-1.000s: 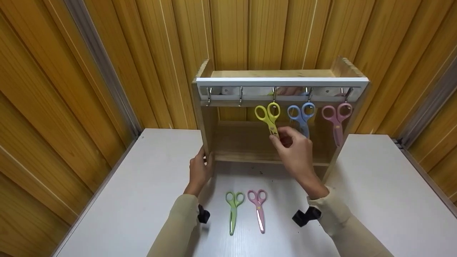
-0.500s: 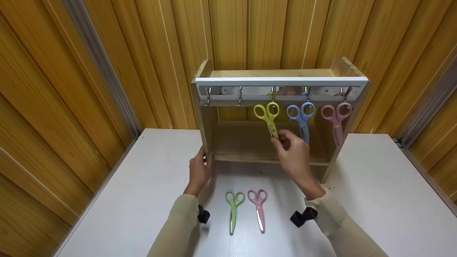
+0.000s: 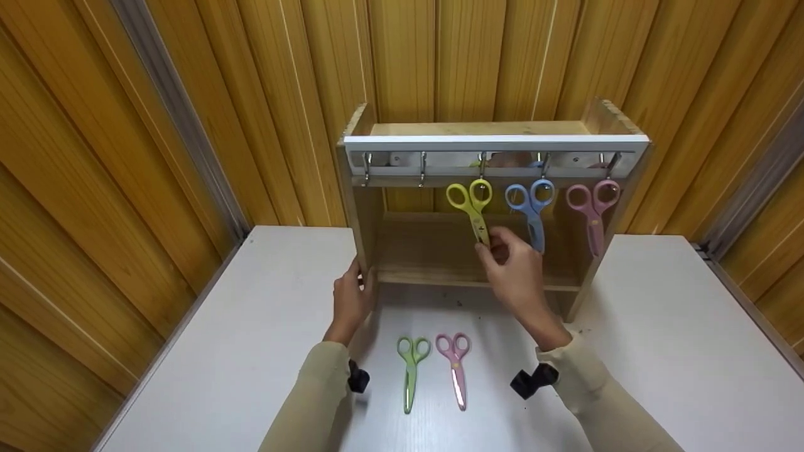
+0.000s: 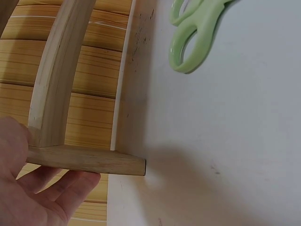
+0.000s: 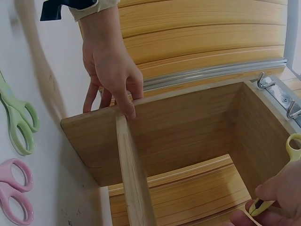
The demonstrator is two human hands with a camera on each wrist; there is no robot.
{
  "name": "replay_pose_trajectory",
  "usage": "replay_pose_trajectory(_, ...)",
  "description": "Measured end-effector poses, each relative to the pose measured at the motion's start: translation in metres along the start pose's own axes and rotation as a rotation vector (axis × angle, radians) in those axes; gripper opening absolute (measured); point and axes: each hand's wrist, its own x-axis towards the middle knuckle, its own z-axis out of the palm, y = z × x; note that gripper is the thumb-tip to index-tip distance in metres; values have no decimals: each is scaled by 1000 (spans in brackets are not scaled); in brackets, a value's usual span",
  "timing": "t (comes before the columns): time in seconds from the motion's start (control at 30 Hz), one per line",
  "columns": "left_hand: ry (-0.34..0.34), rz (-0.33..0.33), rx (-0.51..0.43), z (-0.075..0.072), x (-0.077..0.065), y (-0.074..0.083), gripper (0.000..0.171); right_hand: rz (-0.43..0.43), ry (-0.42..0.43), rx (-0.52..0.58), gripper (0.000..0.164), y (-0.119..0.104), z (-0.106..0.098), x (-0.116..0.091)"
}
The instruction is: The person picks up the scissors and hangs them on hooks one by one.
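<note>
My left hand [image 3: 353, 298] grips the left side panel of the wooden rack [image 4: 94, 160], thumb on the front and fingers behind it. With my right hand [image 3: 518, 267] I pinch the blades of the yellow scissors [image 3: 470, 204]. Their right handle ring is at the middle hook [image 3: 482, 166] of the metal rail. To the right, blue scissors [image 3: 531, 204] and pink scissors [image 3: 593, 210] hang from hooks by one ring each. Green scissors [image 3: 409, 370] and a second pair of pink scissors [image 3: 455, 367] lie on the table, handles towards the rack.
Two bare hooks [image 3: 423, 169] are at the left of the rail. The rack's wooden shelf [image 3: 427, 248] lies behind the right hand. The white table [image 3: 282, 282] reaches back to yellow wood-look panels [image 3: 465, 63].
My right hand has slid slightly down and left along with the yellow scissors' blades, uncovering more of the blue scissors. The left hand stays on the rack.
</note>
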Motion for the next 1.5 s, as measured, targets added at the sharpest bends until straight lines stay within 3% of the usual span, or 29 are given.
replay_pose_trajectory(0.37,-17,-20,-11,-2,-1,1,48,-6,-11,-10,21,1,-1,0)
replay_pose_trajectory(0.57,-21,-28,-4,-1,-1,1,48,31,-77,-53,40,7,-2,-9)
replay_pose_trajectory(0.77,-32,-44,3,0,-2,0,49,95,-209,-97,62,19,-2,-30)
replay_pose_trajectory(1.0,-27,-13,-11,-1,-2,1,48,140,-332,-253,82,29,-2,-61)
replay_pose_trajectory(1.2,2,39,2,-1,0,0,44,107,-377,-337,87,34,5,-88)
replay_pose_trajectory(1.5,-7,17,-2,-2,-1,1,46,19,-447,-430,86,33,19,-119)
